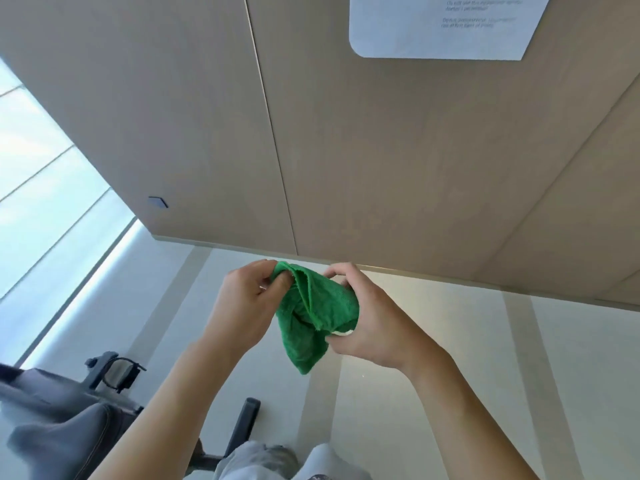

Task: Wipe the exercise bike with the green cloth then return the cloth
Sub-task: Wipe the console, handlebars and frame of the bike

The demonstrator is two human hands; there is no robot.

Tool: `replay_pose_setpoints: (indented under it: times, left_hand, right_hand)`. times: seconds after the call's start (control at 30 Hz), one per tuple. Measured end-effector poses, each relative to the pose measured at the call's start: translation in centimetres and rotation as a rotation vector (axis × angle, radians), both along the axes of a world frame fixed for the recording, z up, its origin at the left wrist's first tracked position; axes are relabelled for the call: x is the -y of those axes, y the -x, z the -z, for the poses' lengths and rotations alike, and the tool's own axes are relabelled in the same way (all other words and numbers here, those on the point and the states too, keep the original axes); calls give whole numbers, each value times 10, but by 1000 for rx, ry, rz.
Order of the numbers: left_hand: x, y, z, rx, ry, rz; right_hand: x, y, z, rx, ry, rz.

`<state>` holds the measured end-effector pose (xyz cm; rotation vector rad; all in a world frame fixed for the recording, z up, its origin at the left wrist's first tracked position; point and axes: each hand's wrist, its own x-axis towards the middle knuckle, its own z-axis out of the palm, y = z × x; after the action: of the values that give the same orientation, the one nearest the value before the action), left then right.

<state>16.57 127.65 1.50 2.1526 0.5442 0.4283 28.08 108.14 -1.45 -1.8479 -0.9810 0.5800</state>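
A crumpled green cloth (317, 317) hangs in the air between my two hands, above the pale floor. My left hand (247, 303) pinches its upper left edge with fingers and thumb. My right hand (367, 318) grips the cloth's right side, fingers curled round the bunched fabric. The cloth's lower corner droops free. The exercise bike (69, 420) shows at the lower left: a dark saddle, a pedal with a strap (116, 372) and a black base bar (242, 427). Both hands are well to the right of the bike and above it.
A beige panelled wall (346, 133) fills the upper frame, with a white paper notice (446, 26) at top right. A frosted window (45, 192) runs along the left. My legs (277, 462) show at the bottom edge.
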Motion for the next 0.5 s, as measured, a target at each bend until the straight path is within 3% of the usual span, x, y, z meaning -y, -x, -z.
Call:
replay_pose_setpoints:
  times: [0.13, 0.27, 0.5]
  left_hand:
    - [-16, -9, 2, -13, -9, -67]
    - [-45, -19, 18, -34, 46, -78]
    - [-120, -54, 38, 90, 348, 40]
  right_hand:
    - [-20, -26, 7, 25, -135, 22]
    - [-49, -50, 12, 7, -143, 62]
    - [-133, -93, 3, -172, -106, 250]
